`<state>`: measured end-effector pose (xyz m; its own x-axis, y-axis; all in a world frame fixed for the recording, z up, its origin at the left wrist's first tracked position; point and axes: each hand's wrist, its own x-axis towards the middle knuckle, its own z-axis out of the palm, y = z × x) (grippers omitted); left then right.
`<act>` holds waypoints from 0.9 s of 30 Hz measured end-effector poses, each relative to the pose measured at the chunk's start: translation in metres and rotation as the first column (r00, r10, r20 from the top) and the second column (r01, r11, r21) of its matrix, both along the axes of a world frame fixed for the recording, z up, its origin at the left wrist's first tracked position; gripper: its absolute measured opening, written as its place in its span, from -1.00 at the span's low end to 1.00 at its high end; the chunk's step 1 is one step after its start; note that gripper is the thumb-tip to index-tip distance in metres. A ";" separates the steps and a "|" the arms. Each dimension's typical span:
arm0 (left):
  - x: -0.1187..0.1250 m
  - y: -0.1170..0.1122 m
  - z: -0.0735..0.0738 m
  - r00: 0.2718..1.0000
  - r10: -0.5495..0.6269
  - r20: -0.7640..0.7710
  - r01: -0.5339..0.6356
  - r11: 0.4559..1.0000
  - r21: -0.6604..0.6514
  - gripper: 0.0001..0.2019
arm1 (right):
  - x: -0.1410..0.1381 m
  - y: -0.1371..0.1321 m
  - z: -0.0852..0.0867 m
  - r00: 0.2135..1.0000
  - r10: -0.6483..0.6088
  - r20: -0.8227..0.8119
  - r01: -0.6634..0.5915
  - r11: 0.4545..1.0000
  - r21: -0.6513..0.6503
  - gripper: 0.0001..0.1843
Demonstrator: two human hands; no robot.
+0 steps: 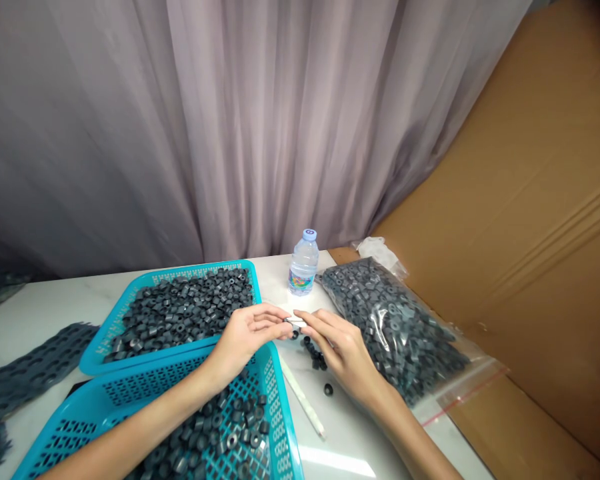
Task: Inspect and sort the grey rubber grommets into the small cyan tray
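My left hand and my right hand meet fingertip to fingertip above the white table, both pinching a small white strip with a dark ring part at its end. Several loose black ring parts lie on the table just under my right hand. My left forearm crosses the near blue basket, which holds several black rings. A far blue basket is heaped with the same rings.
A clear zip bag full of black rings lies to the right. A small water bottle stands behind my hands. A white stick lies on the table. Dark mats at left, cardboard at right, curtain behind.
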<state>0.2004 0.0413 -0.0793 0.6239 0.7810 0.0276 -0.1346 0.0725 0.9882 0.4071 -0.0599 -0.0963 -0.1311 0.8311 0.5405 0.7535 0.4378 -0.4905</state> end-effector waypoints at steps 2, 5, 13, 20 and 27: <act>0.000 0.000 0.000 1.000 -0.001 -0.003 0.001 1.000 -0.003 -0.70 | 0.000 0.000 -0.001 1.000 0.002 -0.002 -0.002 1.000 0.009 -0.64; 0.000 0.000 0.000 1.000 -0.004 -0.007 0.004 1.000 -0.005 -0.69 | 0.000 0.000 -0.002 1.000 0.009 -0.011 -0.008 1.000 0.023 -0.65; -0.001 0.000 -0.001 1.000 -0.011 -0.005 0.011 1.000 -0.001 -0.70 | 0.001 0.001 -0.003 1.000 0.010 -0.012 -0.010 1.000 0.017 -0.63; -0.001 0.000 -0.002 1.000 -0.014 -0.007 0.014 1.000 0.004 -0.71 | 0.002 0.000 0.002 1.000 0.019 0.004 -0.019 1.000 0.017 -0.63; -0.001 -0.002 0.003 1.000 -0.010 -0.018 0.010 1.000 0.001 -0.70 | 0.002 0.000 0.001 1.000 0.017 -0.003 -0.017 0.999 0.035 -0.67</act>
<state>0.1992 0.0394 -0.0765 0.6322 0.7746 0.0167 -0.1157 0.0731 0.9906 0.4094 -0.0599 -0.0957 -0.1428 0.8092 0.5699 0.7441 0.4675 -0.4773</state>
